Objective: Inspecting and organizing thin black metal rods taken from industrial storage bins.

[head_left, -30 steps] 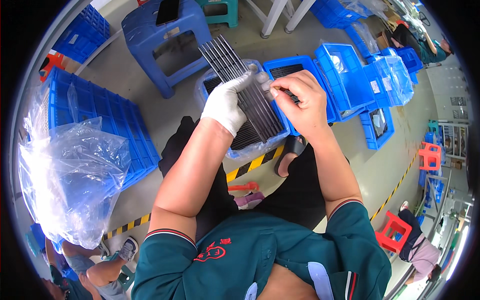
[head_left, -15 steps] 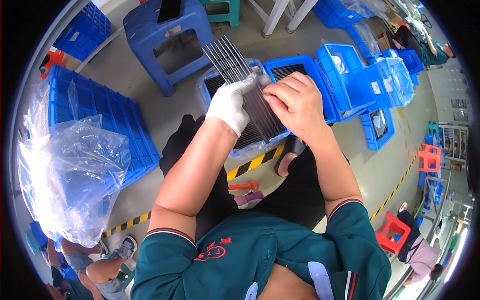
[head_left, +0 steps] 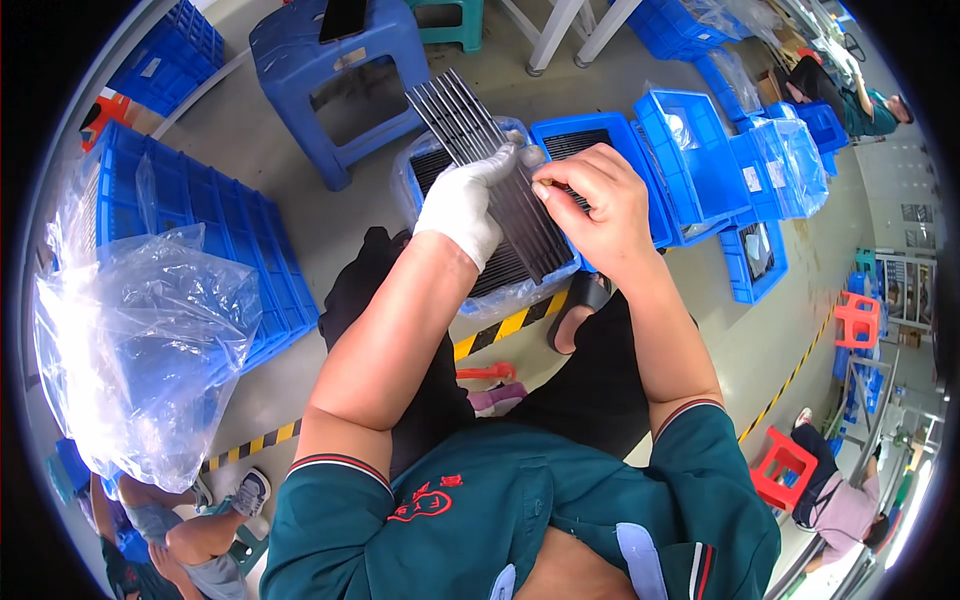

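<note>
Clearly, going across from nine o'clock, a clear plastic bag (head_left: 140, 370) draped the near end of a stack of blue crates (head_left: 205, 235). At eleven stood a blue plastic stool (head_left: 340, 60). At twelve, the gloved left hand (head_left: 460, 210) was wrapped firmly around a flat bundle of slim dark rods (head_left: 527, 225), slanted from eleven toward one o'clock above a plastic-lined blue crate (head_left: 520, 298) of similar rods. Toward two, the bare right hand (head_left: 600, 205) held thumb and forefinger in a narrow pinch at the bundle's right edge; whether something small was between them could not be told. Behind it sat a blue tray (head_left: 657, 205) of dark rods.

Good handling here seemed to call for an even left grip, so the rods lay flat without fanning, a light right pinch, and the bundle kept over the crate in case one slipped.
</note>
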Demonstrator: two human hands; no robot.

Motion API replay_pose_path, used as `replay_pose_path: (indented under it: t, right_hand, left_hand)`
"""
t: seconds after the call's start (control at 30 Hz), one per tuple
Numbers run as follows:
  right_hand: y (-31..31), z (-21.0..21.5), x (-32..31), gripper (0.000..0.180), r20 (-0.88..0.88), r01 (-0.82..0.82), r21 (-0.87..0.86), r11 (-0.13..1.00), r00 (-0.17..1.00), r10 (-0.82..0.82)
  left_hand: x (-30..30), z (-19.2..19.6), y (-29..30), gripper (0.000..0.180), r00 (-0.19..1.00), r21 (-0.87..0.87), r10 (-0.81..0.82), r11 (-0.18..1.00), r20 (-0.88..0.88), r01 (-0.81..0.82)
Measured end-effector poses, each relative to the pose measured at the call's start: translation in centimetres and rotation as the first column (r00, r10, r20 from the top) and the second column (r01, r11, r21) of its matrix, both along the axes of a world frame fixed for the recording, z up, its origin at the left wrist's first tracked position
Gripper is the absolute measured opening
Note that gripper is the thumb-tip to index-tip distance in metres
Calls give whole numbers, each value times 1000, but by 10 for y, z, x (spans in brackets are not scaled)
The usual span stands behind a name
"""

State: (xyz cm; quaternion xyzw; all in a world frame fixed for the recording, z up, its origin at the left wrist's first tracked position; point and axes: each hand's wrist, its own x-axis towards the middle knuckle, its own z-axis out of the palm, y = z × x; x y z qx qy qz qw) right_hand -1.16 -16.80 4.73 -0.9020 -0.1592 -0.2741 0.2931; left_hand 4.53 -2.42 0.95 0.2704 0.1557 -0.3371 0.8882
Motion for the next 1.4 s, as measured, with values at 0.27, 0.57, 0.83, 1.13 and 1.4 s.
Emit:
replay_pose_path:
  t: [0.27,0.57,0.83,1.13,1.4]
  right_hand:
    - [-2,3,-2,14,8,5,-50,999,1000,-4]
    - [-1,2,-1,12,24,-2,-36,999,1000,3]
    - [2,-2,0,11,4,-13,-166,986,1000,14]
    - [2,4,-2,12,-31,1,45,999,1000,0]
    - [2,4,-2,13,-86,-12,9,1000,996,13]
  left_hand:
    - [-2,3,0,14,1000,-17,9,1000,-9,-9]
    - [0,0,0,14,1000,-16,9,1000,1,-9]
    - [-3,2,-1,13,1000,-58,5,998,27,-3]
    - [-3,10,1,13,1000,-71,10,997,26,-8]
    - [-2,8,3,14,1000,-58,5,998,20,-4]
